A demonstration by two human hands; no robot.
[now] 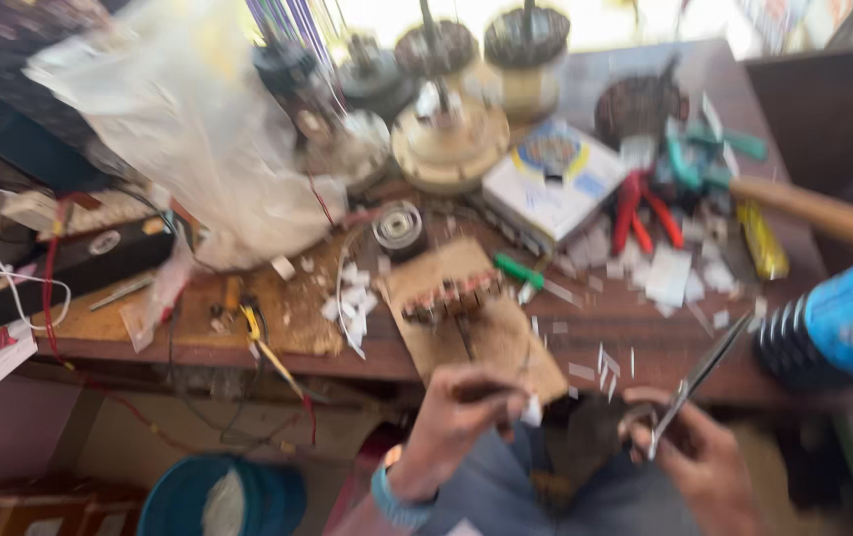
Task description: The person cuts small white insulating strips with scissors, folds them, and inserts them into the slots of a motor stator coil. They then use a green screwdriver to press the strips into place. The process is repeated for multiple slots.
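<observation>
While the left hand pinches a small white slip just off the near edge of the wooden workbench, the right hand is closed around a pair of scissors, blades angled up over that edge. More white scraps litter the bench middle. Red-handled pliers lie toward the far right, beside a white box. Everything is blurred.

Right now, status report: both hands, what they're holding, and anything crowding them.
Left hand pinching a small white piece. Right hand gripping scissors, blades pointing up. Cluttered workbench edge just ahead; image blurred.
</observation>
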